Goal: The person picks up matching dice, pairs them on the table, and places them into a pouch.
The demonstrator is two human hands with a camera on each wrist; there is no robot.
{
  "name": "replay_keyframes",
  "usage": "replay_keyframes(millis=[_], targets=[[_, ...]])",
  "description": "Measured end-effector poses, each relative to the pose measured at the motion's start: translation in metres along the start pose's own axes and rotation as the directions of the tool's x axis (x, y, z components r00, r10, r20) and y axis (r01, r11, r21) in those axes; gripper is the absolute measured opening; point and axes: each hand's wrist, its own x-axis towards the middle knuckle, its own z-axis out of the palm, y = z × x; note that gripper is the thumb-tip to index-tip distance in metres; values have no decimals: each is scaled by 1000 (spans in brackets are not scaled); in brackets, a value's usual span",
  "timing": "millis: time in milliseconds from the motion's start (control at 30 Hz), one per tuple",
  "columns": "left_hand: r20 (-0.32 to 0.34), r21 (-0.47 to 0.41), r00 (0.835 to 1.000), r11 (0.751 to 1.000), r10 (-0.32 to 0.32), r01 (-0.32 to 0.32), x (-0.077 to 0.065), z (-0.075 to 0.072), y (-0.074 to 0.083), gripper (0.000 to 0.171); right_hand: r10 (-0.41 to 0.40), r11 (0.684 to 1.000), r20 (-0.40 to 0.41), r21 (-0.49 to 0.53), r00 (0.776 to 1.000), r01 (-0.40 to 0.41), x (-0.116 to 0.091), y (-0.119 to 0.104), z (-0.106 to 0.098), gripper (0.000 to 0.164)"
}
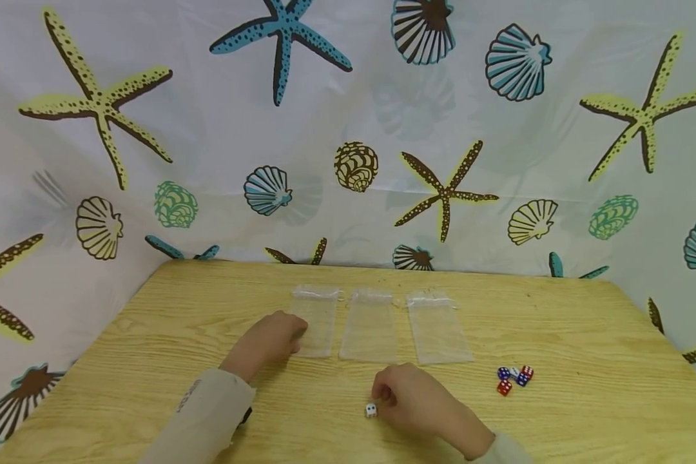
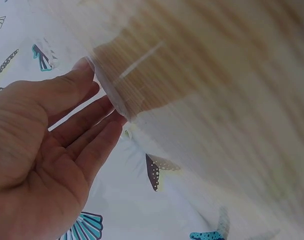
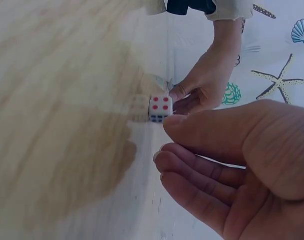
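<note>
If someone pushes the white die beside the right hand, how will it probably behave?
The white die would probably slide or tumble, not roll smoothly, since its faces look flat. It is likely light, being small beside the right hand. The table mirrors it, so it may slip easily.

Dice (image 1: 371, 410): 6 total. 2 red dice (image 1: 504, 387), 2 blue dice (image 1: 522, 379), 2 white dice (image 1: 514, 372). By spot: 5 clustered, 1 alone; right wrist view shows 4 red pips on one face of the lone one. Bags (image 1: 368, 328): 3. 1 left hand (image 1: 269, 345), 1 right hand (image 1: 412, 396), total 2. Sleeves (image 1: 203, 412): 2. Worktop (image 1: 301, 419): 1. Printed on the cloth (image 1: 348, 229), head view: 2 green shells (image 1: 176, 204), 2 yellow shells (image 1: 532, 222), 3 blue shells (image 1: 267, 190), one cut off.
</note>
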Motion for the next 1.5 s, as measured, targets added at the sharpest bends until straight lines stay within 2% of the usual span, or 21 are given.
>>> replay_keyframes(millis=[167,367,467,600,933,1100,1333,1500], targets=[[-1,-6,1000,1000,0,0,0,0,1,20,16,1000,-21,-10,1000,-16,-7,12,-6,14],[-1,-10,1000,1000,5,-5,-1,-1,1,23,52,999,-60,9,997,-51,-20,27,-18,14],[1,-4,1000,1000,18,-18,-2,-2,2,16,75,997,-79,10,994,-75,-27,34,-26,14],[7,12,1000,1000,23,-23,-1,-3,1,15,120,993,-84,10,989,-120,-37,43,-36,13],[12,12,1000,1000,5,-5,1,1,-2,28,171,984,-120,-37,978,-177,-62,71,-55,14],[19,14,1000,1000,-5,4,0,1,0,28,221,971,-142,-59,965,-231,-74,83,-62,15],[27,8,1000,1000,4,-4,1,1,1,30,316,944,-157,-46,936,-327,-90,96,-75,14],[26,-1,1000,1000,15,-15,0,0,-1,34,345,930,-172,-70,923,-361,-97,109,-83,16]])
